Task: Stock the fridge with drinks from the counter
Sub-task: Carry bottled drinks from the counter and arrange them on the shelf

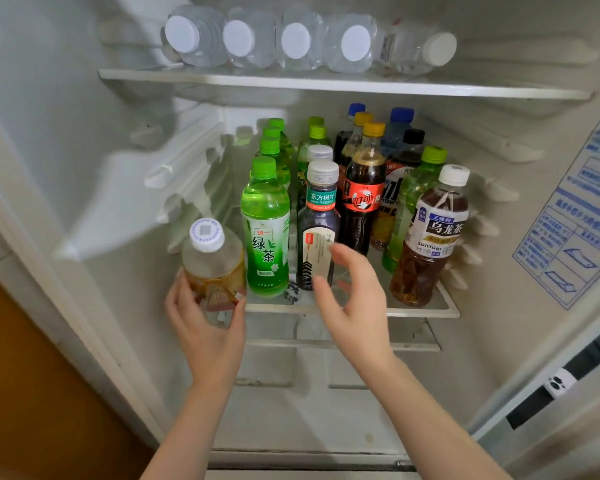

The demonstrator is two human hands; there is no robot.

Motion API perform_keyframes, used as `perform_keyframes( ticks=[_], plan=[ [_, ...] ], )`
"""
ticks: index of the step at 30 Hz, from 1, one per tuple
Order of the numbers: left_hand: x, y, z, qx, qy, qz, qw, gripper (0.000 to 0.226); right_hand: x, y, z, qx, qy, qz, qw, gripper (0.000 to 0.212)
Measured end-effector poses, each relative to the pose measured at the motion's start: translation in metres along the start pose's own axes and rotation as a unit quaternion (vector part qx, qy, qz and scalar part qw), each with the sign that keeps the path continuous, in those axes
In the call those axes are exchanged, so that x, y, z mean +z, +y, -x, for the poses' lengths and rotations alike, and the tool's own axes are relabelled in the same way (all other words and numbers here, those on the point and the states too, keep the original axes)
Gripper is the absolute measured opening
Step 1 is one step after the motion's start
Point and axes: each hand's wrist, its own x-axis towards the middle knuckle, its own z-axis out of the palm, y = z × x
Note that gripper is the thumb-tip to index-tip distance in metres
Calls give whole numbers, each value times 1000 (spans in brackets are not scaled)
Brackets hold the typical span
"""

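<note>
— Fridge shelf ahead of us is packed with upright drinks. Where's our bottle?
— Our left hand grips the white-capped tea bottle at the shelf's front-left edge. Our right hand hovers spread, holding nothing, before the dark bottle.

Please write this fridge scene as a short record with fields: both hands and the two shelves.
left hand: grips white-capped tea bottle by the middle shelf's front left corner
right hand: open, holds nothing, in front of dark bottle
top shelf: five water bottles lying on their sides
middle shelf: drink bottles standing upright in rows
</note>
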Motion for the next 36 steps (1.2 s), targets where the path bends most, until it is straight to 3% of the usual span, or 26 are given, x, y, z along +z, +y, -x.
perform_keyframes(
  ticks=[5,11,16,19,22,25,28,32,36],
  plan=[
    [-5,30,9,31,-22,-3,999,88,0,-51,-17,-111,-117,6,987,61],
    [0,70,20,172,-77,-38,981,80,-29,-63,-28,-82,-62,-47,994,44],
    [12,87,37,201,-125,-50,970,89,-57,-48,-38,-56,-42,-60,996,13],
    [22,98,39,207,-198,-39,957,89,-70,-34,-43,-15,-2,-19,1000,11],
    [27,99,31,187,-197,15,962,65,-80,-24,-49,12,8,28,1000,10],
    [27,90,12,115,-97,71,986,42,-85,-20,-61,12,8,68,998,8],
    [31,75,-9,47,-31,72,996,45,-81,-20,-72,6,-12,104,994,9],
    [40,51,-30,-28,-121,44,991,66,-69,-16,-87,10,-38,136,990,16],
    [46,37,-41,-71,-215,88,970,81,-59,-7,-96,42,-43,144,988,18]
  ],
)
